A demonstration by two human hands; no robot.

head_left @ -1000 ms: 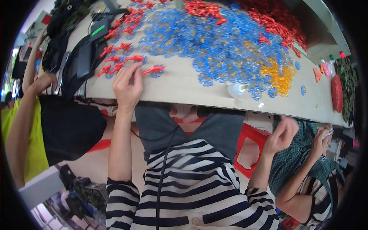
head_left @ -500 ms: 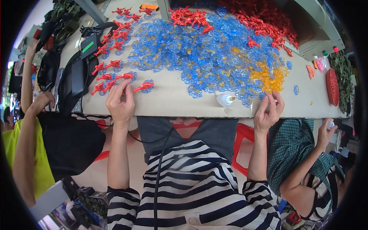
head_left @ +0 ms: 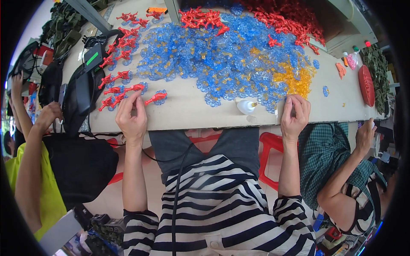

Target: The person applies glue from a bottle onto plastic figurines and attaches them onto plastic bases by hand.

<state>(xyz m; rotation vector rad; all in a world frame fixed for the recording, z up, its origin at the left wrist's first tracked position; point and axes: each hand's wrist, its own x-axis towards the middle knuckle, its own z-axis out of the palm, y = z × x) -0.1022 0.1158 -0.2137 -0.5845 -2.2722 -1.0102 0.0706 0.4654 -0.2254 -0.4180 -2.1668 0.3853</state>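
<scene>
Fingers (head_left: 297,103) narrow, hold unclear — left hand (head_left: 131,121), right hand (head_left: 294,118) at table edge (head_left: 192,128) — open tabletop (head_left: 183,109) left of bottle (head_left: 245,107)

From the left hand (head_left: 131,118), bare table (head_left: 192,110) runs at 3 o'clock to the bottle (head_left: 245,107); red pieces (head_left: 112,90) block 10 to 12, another sits near 2. From the right hand (head_left: 295,116), the bottle obstructs 9 to 10, the blue heap (head_left: 226,59) 10 to 11 and the yellow heap (head_left: 294,79) 12, while 3 o'clock is open, with a blue piece (head_left: 325,91) and, farther, a red dish (head_left: 366,86) toward 2.
</scene>
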